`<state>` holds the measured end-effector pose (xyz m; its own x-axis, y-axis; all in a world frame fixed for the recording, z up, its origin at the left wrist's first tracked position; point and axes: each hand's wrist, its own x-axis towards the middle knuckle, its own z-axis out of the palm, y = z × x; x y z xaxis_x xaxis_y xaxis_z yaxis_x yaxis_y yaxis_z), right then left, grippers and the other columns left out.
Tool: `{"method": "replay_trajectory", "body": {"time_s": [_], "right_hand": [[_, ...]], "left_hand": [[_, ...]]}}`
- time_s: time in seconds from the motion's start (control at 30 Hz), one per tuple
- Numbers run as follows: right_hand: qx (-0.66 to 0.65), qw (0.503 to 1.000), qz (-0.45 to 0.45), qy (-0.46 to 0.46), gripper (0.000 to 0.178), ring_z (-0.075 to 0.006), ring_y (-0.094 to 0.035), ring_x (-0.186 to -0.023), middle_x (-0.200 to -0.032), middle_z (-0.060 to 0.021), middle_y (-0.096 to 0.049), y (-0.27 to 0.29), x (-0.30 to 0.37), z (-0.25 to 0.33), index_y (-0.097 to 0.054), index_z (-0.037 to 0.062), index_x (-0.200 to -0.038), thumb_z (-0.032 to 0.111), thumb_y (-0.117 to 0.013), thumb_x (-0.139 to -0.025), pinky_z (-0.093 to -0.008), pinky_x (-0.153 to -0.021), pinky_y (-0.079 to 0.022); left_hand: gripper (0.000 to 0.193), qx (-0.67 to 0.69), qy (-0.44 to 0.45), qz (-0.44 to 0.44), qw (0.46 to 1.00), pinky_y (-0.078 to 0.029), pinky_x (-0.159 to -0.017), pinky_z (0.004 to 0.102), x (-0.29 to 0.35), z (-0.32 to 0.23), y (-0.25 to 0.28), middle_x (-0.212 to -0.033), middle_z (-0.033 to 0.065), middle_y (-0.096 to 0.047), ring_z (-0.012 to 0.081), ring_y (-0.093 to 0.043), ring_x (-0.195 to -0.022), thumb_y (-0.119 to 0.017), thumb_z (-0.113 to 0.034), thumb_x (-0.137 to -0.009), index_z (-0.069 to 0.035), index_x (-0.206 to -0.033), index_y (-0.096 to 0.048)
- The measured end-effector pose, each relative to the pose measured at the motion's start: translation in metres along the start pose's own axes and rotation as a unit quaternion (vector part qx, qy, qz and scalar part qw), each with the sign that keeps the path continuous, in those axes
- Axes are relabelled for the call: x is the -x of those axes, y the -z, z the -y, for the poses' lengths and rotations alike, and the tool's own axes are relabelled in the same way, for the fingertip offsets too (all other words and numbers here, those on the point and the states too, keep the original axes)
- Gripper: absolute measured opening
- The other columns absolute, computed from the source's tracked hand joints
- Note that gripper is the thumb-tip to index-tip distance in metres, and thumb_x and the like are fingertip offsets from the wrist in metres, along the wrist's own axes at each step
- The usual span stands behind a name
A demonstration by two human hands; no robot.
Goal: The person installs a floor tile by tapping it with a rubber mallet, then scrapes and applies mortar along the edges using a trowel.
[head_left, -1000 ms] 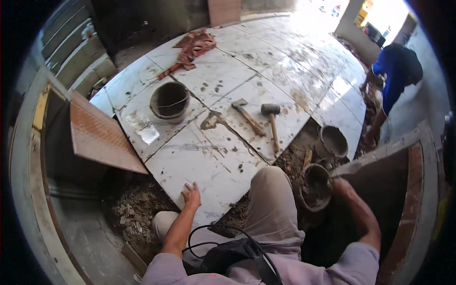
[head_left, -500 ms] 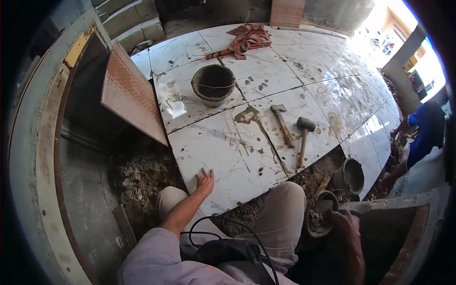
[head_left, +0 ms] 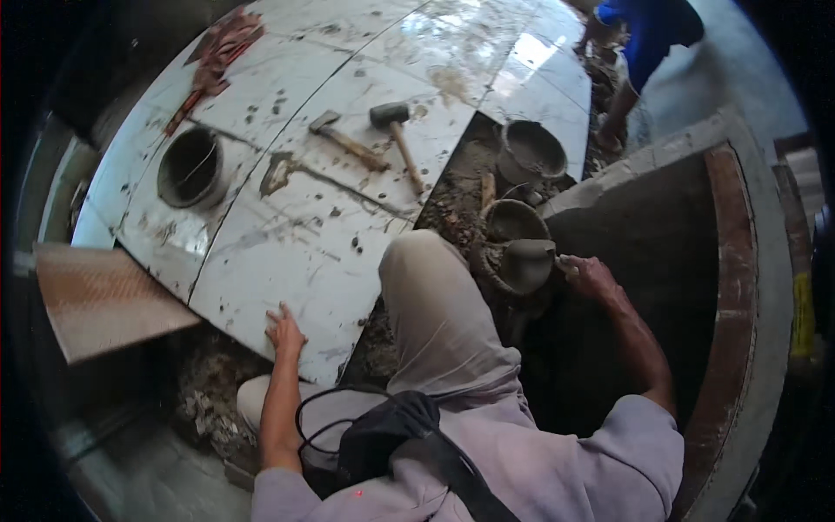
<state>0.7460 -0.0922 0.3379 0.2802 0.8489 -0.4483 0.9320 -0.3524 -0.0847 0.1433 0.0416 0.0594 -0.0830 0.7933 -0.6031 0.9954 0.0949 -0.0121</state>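
My left hand (head_left: 285, 331) rests on the near white tile (head_left: 252, 291), fingers spread and nothing held. On the right, my right hand (head_left: 591, 277) grips the handle of a trowel (head_left: 528, 265). Its grey, blurred blade is at the near rim of a mortar-smeared bucket (head_left: 519, 219); how much lies inside I cannot tell. A second bucket (head_left: 532, 157) with grey mix stands just beyond. On the tiles lie a hatchet-like hammer (head_left: 348, 143) with a wooden handle and a black-headed mallet (head_left: 400, 143).
A third bucket (head_left: 191, 170) stands on the tiles at left, near a reddish cloth (head_left: 222, 52) over a red level. A reddish tile (head_left: 109, 300) juts out at the left edge. Rough soil (head_left: 461, 178) borders the tiles. Another person in blue (head_left: 648, 39) works at the far right.
The view has swung to the right. My right hand has raised the trowel blade from inside the bucket to its near rim. My left hand stays on the tile.
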Motion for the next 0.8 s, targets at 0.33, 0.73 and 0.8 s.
{"method": "replay_trajectory", "body": {"time_s": [0.33, 0.73, 0.8], "right_hand": [[0.272, 0.939, 0.089, 0.188, 0.023, -0.0264, -0.066, -0.082, -0.089, -0.0096, -0.065, 0.011, -0.028, 0.100, -0.067, 0.0205, -0.102, 0.015, -0.061, -0.080, -0.0392, -0.064, -0.053], [0.217, 0.956, 0.063, 0.190, 0.024, -0.0302, -0.065, -0.089, -0.090, -0.0117, -0.067, -0.023, -0.095, 0.049, -0.065, 0.0141, -0.098, 0.017, -0.062, -0.075, -0.0428, -0.071, -0.053], [0.206, 0.950, 0.046, 0.230, 0.025, -0.0306, -0.065, -0.089, -0.090, -0.0117, -0.067, -0.036, -0.112, -0.002, -0.065, 0.0142, -0.100, 0.018, -0.061, -0.076, -0.0433, -0.072, -0.053]], "left_hand": [[0.124, -0.034, 0.008, 0.013, 0.999, -0.032, -0.105, 0.0491, 0.008, 0.011, -0.007, -0.146, 0.0361, -0.017, 0.0397, -0.046, -0.124, -0.088, -0.031, -0.057, -0.008, -0.149, -0.008], [0.103, -0.025, 0.042, 0.001, 0.999, -0.030, -0.102, 0.0554, -0.010, 0.013, -0.032, -0.146, 0.0383, -0.015, 0.0403, -0.056, -0.112, -0.076, -0.020, -0.071, -0.006, -0.149, -0.010], [0.094, -0.022, 0.033, -0.031, 0.999, -0.032, -0.100, 0.0561, -0.015, 0.012, -0.031, -0.145, 0.0389, -0.016, 0.0402, -0.060, -0.106, -0.070, -0.020, -0.075, -0.006, -0.149, -0.014]]}}
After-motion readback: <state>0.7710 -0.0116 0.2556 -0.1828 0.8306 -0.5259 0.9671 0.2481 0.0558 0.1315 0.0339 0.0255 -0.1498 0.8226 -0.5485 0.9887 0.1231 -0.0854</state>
